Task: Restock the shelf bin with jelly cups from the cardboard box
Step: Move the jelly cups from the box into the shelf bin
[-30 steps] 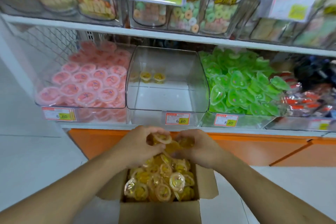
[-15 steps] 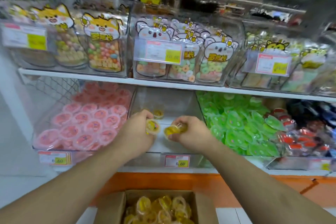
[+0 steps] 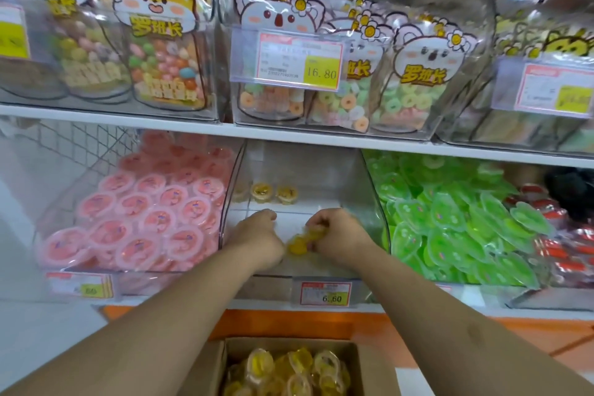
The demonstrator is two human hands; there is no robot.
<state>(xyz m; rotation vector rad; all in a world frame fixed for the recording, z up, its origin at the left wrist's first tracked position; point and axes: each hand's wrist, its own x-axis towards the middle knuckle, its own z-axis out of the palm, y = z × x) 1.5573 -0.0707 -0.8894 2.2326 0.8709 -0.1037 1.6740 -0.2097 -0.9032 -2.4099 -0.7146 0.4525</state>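
Observation:
The clear shelf bin (image 3: 381,228) in the middle of the lower shelf holds two or three yellow jelly cups (image 3: 273,192) at its back. Both my hands are inside the bin, low over its floor. My left hand (image 3: 257,235) is curled, its contents hidden. My right hand (image 3: 337,236) is closed on blurred yellow jelly cups (image 3: 300,243) that show between the two hands. The cardboard box (image 3: 374,370) sits below at the bottom edge, filled with several yellow jelly cups (image 3: 289,370).
A bin of pink jelly cups (image 3: 144,215) stands left of the middle bin, a bin of green heart-shaped jellies (image 3: 450,222) right of it. The white upper shelf (image 3: 289,133) with candy bags hangs just above. A price tag (image 3: 324,294) marks the bin's front.
Both hands lifted jelly cups out of the box and carried them up and forward into the middle bin. The view has tilted up, so the box has slid to the bottom edge.

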